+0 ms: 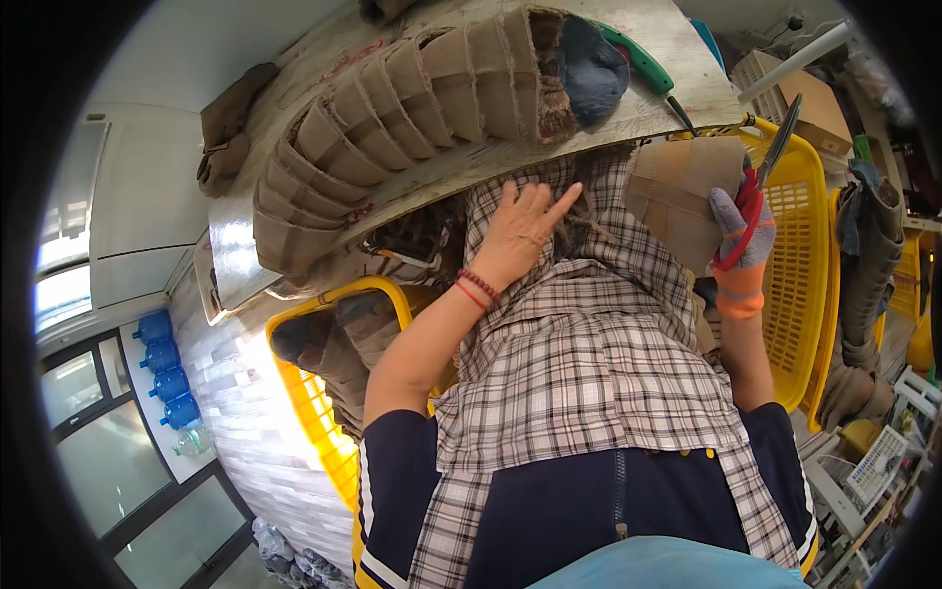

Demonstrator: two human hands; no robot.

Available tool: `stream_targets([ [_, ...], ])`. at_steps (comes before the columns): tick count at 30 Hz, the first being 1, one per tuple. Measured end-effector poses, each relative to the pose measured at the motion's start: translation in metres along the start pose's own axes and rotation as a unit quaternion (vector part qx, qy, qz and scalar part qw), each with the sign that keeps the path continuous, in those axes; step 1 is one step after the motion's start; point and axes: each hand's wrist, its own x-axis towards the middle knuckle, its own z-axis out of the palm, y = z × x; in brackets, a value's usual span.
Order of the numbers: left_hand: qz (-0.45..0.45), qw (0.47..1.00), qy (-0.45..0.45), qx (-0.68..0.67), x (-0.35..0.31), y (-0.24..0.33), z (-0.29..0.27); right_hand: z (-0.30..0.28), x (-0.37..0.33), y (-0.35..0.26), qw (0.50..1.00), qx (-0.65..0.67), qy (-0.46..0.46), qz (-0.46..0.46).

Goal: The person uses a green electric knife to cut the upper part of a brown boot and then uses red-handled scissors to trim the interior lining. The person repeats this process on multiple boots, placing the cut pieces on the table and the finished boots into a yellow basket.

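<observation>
My bare left hand (520, 236) lies on the checked apron (569, 363) over my lap, fingers stretched apart and holding nothing. Dark loose tufts (581, 224) show beside its fingertips. A grey and orange glove covers my right hand (743, 240), which is closed around the red handles of a pair of scissors (751, 211), blades pointing up and away. Its thumb side also touches a tan fabric piece (687, 191) with a seam band, which lies at the table's near edge. Part of that piece is hidden under the apron and the table.
A long row of nested tan fleece-lined pieces (412, 93) curves across the table (677, 59). A green-handled tool (638, 59) lies beside a dark blue piece (592, 74). Yellow baskets (795, 285) stand at both sides; the left one (312, 412) holds brown pieces.
</observation>
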Motion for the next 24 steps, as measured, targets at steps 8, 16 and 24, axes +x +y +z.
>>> stream_targets([
  [8, 0.134, 0.97, -0.189, -0.079, 0.037, 0.0, 0.073, -0.011, -0.001, 0.016, 0.997, 0.041, 0.017, 0.066],
  [16, -0.241, 0.943, 0.168, -0.158, -0.076, -0.045, -0.004, -0.005, 0.005, 0.009, 0.955, 0.212, 0.092, 0.186],
  [24, -0.359, 0.884, -0.003, -0.299, -0.116, -0.089, -0.078, 0.075, 0.085, -0.011, 0.989, 0.083, 0.103, 0.064],
])
